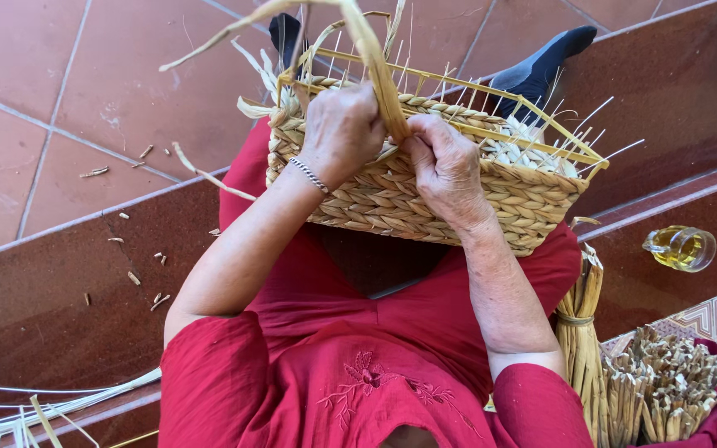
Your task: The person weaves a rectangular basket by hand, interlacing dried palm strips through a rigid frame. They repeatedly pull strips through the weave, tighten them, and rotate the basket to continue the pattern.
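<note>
A half-woven straw basket (491, 192) on a yellow wire frame rests on my lap, over my red dress. My left hand (340, 129) grips the near rim of the basket, a silver bracelet on its wrist. My right hand (446, 166) pinches a broad straw strand (375, 58) at the rim, right beside the left hand. The strand rises up and curves off to the left. Thin pale stakes stick up from the basket's far side.
Bundled straw stalks (661, 390) stand in a red cloth at the lower right, with a tied bundle (578, 332) beside my leg. A small glass jar of yellow liquid (680, 247) sits on the step. Straw scraps (139, 278) litter the red tiles; my dark-socked feet (541, 66) lie beyond.
</note>
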